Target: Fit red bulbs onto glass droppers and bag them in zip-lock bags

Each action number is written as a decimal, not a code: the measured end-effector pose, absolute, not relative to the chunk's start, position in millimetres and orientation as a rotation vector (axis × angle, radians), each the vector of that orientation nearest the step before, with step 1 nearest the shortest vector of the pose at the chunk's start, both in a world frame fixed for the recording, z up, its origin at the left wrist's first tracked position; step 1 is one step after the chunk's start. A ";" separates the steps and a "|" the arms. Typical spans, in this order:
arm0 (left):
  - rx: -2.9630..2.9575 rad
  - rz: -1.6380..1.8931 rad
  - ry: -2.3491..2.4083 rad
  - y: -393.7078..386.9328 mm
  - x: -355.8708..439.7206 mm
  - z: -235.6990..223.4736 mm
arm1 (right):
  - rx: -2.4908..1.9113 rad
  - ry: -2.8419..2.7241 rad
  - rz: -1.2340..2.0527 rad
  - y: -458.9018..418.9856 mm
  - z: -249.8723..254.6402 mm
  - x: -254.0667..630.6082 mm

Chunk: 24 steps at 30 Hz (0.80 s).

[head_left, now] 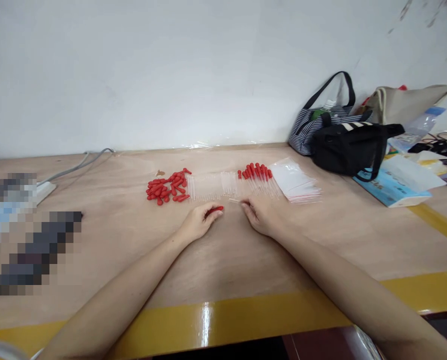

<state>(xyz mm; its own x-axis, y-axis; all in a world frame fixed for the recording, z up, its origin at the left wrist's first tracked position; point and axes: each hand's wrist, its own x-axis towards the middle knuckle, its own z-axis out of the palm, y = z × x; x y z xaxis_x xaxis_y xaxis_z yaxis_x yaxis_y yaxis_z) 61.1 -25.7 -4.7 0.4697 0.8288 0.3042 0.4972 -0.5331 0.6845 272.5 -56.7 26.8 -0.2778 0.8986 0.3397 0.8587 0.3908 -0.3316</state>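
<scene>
My left hand pinches a red rubber bulb between thumb and fingers. Facing it across a small gap, my right hand is closed on a thin glass tube, whose end points left toward the bulb. The two pieces are apart. A heap of red rubber bulbs lies beyond my left hand. Clear glass tubes are laid side by side in the middle. Behind my right hand rest several droppers, tubes with red bulbs on their ends.
Clear plastic bags lie stacked right of the droppers. A black bag, a striped bag and a blue tissue pack stand at the right. A grey cable runs along the left. Yellow tape covers the table's front edge.
</scene>
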 end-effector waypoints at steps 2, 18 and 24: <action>2.158 0.833 1.091 -26.4 61.3 -5.8 | -1.413 -2.181 0.174 -53.3 16.1 272.7; 2.208 0.819 1.070 -28.6 58.0 -5.9 | -1.156 -2.288 0.256 -45.2 -2.4 273.4; 2.322 0.680 1.081 -30.8 59.8 -1.8 | -1.155 -2.392 -0.033 -43.4 0.7 274.5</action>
